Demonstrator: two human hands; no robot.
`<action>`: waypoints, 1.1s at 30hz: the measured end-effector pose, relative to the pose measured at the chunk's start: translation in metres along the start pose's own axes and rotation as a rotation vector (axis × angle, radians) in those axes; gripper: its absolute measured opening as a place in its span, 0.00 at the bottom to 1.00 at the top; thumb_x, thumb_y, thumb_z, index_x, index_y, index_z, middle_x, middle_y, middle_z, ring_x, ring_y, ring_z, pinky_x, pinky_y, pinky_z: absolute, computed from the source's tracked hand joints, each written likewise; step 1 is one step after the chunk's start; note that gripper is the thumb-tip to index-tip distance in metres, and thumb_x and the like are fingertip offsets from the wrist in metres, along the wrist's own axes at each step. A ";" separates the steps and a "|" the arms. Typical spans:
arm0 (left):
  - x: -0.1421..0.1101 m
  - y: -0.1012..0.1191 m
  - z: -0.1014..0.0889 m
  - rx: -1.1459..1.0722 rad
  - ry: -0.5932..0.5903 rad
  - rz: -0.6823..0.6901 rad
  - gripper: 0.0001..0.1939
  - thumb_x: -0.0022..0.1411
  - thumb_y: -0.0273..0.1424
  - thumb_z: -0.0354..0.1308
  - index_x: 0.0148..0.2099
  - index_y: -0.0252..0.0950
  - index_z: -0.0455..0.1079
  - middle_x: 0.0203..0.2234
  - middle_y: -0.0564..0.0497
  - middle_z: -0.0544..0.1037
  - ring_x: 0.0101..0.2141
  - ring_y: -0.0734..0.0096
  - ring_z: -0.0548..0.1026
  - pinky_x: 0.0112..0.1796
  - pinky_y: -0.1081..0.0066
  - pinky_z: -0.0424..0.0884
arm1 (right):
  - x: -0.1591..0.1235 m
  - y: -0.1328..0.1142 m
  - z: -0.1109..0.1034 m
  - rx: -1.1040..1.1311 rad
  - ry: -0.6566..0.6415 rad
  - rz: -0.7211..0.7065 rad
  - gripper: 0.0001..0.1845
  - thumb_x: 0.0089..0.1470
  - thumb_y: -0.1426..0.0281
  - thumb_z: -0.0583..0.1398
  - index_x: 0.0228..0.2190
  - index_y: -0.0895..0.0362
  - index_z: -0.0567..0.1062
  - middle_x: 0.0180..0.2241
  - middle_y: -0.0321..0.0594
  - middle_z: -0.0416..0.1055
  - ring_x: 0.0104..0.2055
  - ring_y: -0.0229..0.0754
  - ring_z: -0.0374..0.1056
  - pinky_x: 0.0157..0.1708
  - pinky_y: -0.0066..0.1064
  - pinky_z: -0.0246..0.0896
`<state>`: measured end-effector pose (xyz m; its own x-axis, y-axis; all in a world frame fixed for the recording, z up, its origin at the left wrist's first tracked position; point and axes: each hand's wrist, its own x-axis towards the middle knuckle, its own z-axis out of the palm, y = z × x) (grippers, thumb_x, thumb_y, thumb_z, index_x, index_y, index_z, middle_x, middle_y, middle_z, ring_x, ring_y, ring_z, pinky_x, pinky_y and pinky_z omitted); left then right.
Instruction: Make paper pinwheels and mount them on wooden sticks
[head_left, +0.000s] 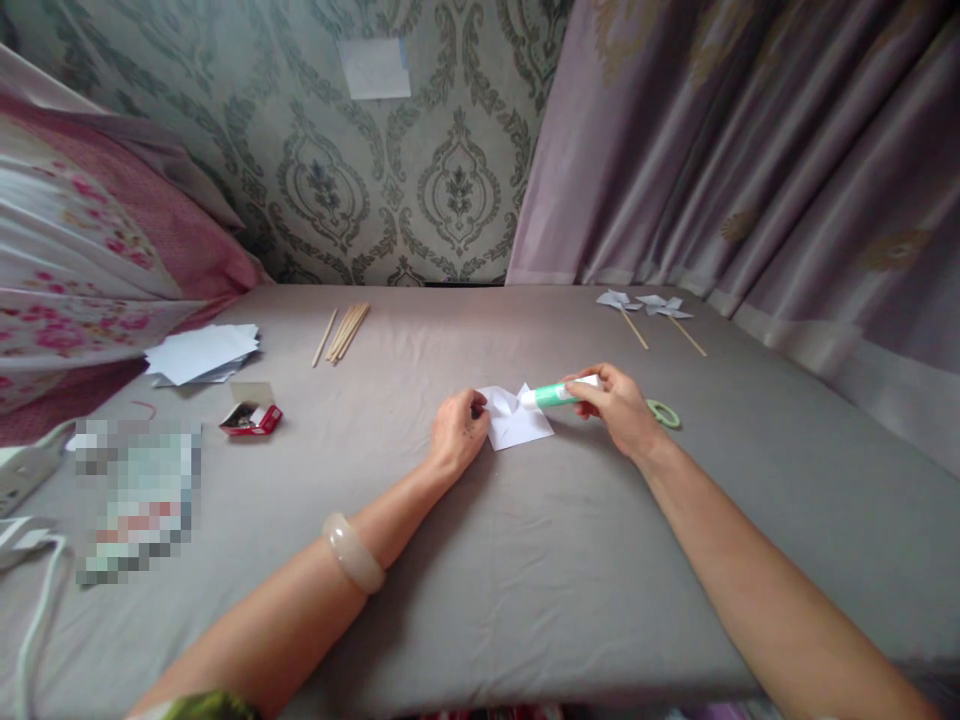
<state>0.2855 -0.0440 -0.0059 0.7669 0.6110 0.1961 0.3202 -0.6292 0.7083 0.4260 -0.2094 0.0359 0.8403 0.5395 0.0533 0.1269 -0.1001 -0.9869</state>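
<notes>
A piece of white paper [520, 430] with folded-in corners lies near the middle of the cloth-covered table. My left hand [457, 432] is closed on its left edge, the fingertips partly hidden. In my right hand [619, 405] is a green and white glue stick [553, 395], held sideways. Its white end points left and meets the upper right part of the paper; whether it presses on it I cannot tell. Just behind my right hand, a pale green ring-shaped handle [664, 415] shows, partly covered by the wrist.
Two paper pinwheels on sticks [660, 306] lie at the back right. Several wooden sticks [349, 332] lie at the back left, near a stack of white paper [202, 353]. A small red box [252, 418] stands open on the left, beside a blurred packet [146, 500] and a power strip [34, 470].
</notes>
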 end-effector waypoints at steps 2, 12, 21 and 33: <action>0.000 0.000 0.000 -0.010 0.003 0.000 0.12 0.53 0.23 0.53 0.39 0.34 0.73 0.32 0.47 0.79 0.32 0.68 0.73 0.39 0.67 0.68 | 0.005 0.008 -0.010 0.193 0.086 0.076 0.12 0.39 0.64 0.63 0.23 0.54 0.64 0.20 0.32 0.67 0.16 0.34 0.60 0.14 0.26 0.57; -0.003 0.005 -0.003 0.149 0.028 0.109 0.08 0.57 0.23 0.54 0.38 0.36 0.72 0.33 0.47 0.78 0.36 0.66 0.73 0.40 0.68 0.68 | -0.002 0.014 -0.024 0.430 -0.175 0.292 0.09 0.49 0.64 0.59 0.32 0.56 0.73 0.34 0.47 0.75 0.31 0.41 0.71 0.29 0.33 0.71; -0.005 0.012 -0.011 0.577 -0.022 0.476 0.10 0.64 0.27 0.49 0.39 0.36 0.73 0.37 0.44 0.77 0.40 0.60 0.70 0.41 0.64 0.64 | -0.002 0.028 -0.006 0.270 -0.111 0.038 0.22 0.38 0.60 0.68 0.36 0.54 0.71 0.35 0.37 0.72 0.38 0.39 0.69 0.38 0.30 0.64; -0.001 0.015 -0.012 0.771 -0.035 0.825 0.08 0.63 0.24 0.51 0.35 0.35 0.72 0.31 0.47 0.76 0.35 0.63 0.70 0.38 0.63 0.61 | 0.008 0.040 -0.011 0.151 0.067 -0.117 0.22 0.39 0.60 0.66 0.37 0.52 0.67 0.33 0.33 0.70 0.36 0.38 0.69 0.40 0.34 0.68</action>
<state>0.2825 -0.0484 0.0127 0.9141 -0.1344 0.3827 -0.0426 -0.9701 -0.2390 0.4439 -0.2182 -0.0014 0.8582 0.4830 0.1739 0.1491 0.0896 -0.9848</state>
